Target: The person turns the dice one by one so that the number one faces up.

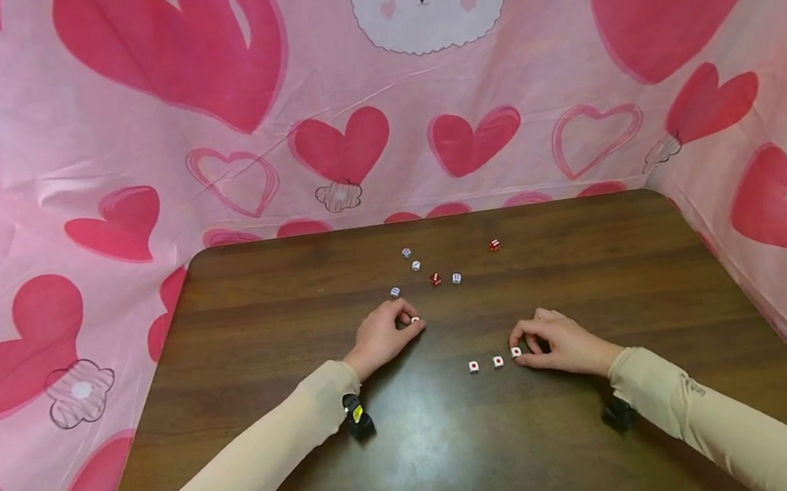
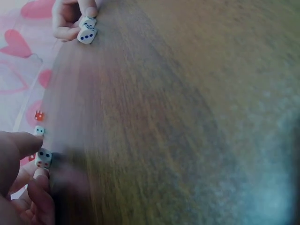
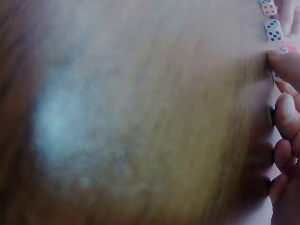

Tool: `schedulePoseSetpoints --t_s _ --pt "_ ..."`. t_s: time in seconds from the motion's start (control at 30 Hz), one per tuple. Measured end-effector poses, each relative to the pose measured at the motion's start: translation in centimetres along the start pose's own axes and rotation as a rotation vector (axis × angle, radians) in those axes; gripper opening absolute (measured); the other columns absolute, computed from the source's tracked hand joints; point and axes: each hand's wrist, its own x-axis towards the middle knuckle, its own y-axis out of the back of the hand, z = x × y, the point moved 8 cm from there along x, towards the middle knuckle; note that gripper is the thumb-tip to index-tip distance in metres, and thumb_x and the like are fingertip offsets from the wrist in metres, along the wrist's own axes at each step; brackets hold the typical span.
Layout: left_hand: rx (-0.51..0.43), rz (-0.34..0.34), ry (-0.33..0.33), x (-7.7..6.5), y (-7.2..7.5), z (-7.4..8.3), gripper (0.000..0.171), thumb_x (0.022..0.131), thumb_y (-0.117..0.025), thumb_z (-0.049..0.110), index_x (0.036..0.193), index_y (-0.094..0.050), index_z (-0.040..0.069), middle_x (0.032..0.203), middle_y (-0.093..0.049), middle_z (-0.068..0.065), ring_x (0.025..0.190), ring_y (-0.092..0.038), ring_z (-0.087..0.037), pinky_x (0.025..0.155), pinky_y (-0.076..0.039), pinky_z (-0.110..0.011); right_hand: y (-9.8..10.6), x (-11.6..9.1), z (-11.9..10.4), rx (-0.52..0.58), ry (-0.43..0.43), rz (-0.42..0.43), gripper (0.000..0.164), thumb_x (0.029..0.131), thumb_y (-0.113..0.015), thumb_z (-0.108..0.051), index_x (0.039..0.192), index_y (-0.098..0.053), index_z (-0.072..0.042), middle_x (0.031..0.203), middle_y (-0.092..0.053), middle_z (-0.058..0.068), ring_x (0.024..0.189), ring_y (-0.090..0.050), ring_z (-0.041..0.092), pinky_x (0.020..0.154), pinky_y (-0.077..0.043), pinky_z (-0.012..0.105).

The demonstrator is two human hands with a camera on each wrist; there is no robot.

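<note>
The white cube-shaped die with one red dot on top (image 1: 516,352) is at the right end of a short row, a little right of the middle of the brown wood-grain table (image 1: 263,317). The person's right hand (image 1: 566,341) holds it there; the thumb and the forefinger are close together, pinching its sides. Beside it, in the same row, are the middle die (image 1: 497,362) and the left die (image 1: 474,367), white cubes also, each with a red dot upward; all three stand slightly apart. The left hand (image 1: 380,336), also with narrow fingers, pinches another white die (image 1: 415,320), which these fingers partly cover. Farther away on the table lie scattered four white dice with dark marks (image 1: 456,278) and two red dice (image 1: 436,279). Pink cloth printed with hearts (image 1: 538,43) hangs behind the table.
</note>
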Motion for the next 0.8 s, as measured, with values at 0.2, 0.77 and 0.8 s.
schedulePoseSetpoints --t_s 0.2,0.77,0.8 --pt "-0.013 -0.019 -0.008 -0.1 0.0 -0.1 0.017 0.091 -0.080 0.029 0.101 -0.071 0.018 0.092 -0.062 0.005 0.082 -0.058 -0.013 0.073 -0.045 -0.035 -0.1 0.0 0.1 -0.004 -0.008 0.003 0.023 0.090 -0.084 -0.025 0.104 -0.066 -0.029 0.071 -0.045 -0.025 0.072 -0.037 0.003 0.066 -0.033 0.025" --pt "0.027 -0.098 -0.109 -0.3 -0.3 0.8 0.011 0.091 -0.079 0.017 0.094 -0.068 0.016 0.082 -0.063 0.006 0.075 -0.056 -0.010 0.073 -0.045 -0.030 -0.3 -0.1 0.5 -0.003 -0.017 -0.007 0.021 0.092 -0.082 -0.029 0.105 -0.066 -0.030 0.071 -0.046 -0.025 0.073 -0.037 0.002 0.067 -0.033 0.026" --pt "0.039 -0.109 -0.116 -0.5 -0.4 0.9 0.012 0.091 -0.079 0.017 0.094 -0.068 0.016 0.081 -0.062 0.007 0.073 -0.055 -0.009 0.071 -0.045 -0.029 -0.3 -0.1 0.5 -0.003 -0.019 -0.008 0.020 0.092 -0.082 -0.029 0.105 -0.066 -0.031 0.071 -0.046 -0.025 0.074 -0.037 0.002 0.067 -0.033 0.026"
